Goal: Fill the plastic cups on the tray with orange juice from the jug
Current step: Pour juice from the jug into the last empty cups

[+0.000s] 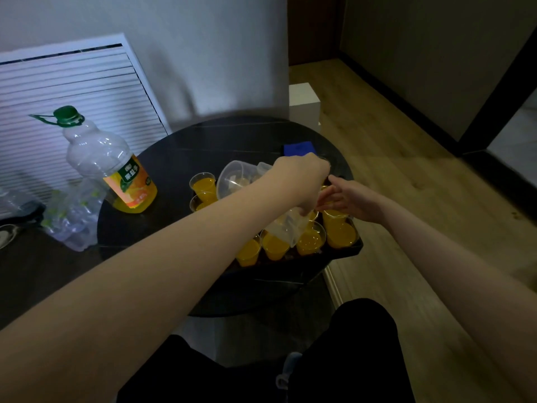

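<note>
A clear plastic jug [286, 229] hangs tilted over the cups, its spout end low and its round far end [232, 177] showing beyond my forearm; it looks almost empty. My left hand [302, 181] grips it from above. Several plastic cups of orange juice [274, 245] stand on a dark tray [350, 251] at the table's right edge. Two more filled cups [203, 183] stand further left. My right hand [348, 202] reaches in from the right with straight fingers, its tips touching the jug or a cup rim just under my left hand; I cannot tell which.
A large juice bottle [128, 175] with a green cap, nearly empty, stands on the left of the round black table [174, 158]. A blue cloth [299, 147] lies at the back. Plastic bags [72, 219] and a white slatted panel [72, 91] are left; a white box [303, 100] stands behind.
</note>
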